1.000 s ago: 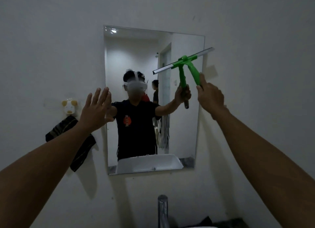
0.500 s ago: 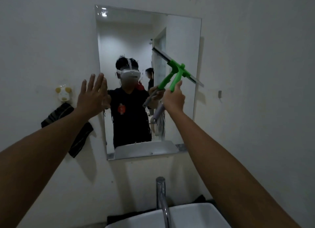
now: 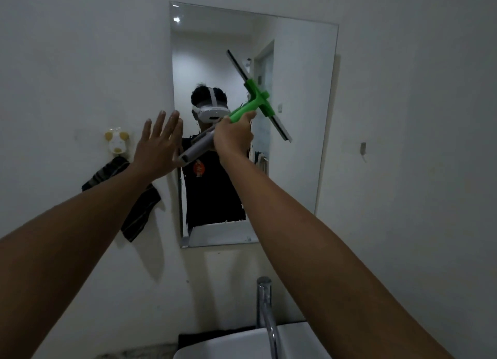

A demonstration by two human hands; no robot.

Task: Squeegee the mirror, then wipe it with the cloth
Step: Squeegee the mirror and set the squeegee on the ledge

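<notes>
The right hand is gripping the green squeegee against the mirror at frame centre, squeegeeing; the left hand is hovering spread open. Next: dragging the blade across.

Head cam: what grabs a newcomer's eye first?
The bright green squeegee, held by the right hand in front of the wall mirror, blade running diagonally. Next, the left hand, open with fingers spread, at the mirror's left edge. A dark striped cloth hangs on the wall to the left.
</notes>
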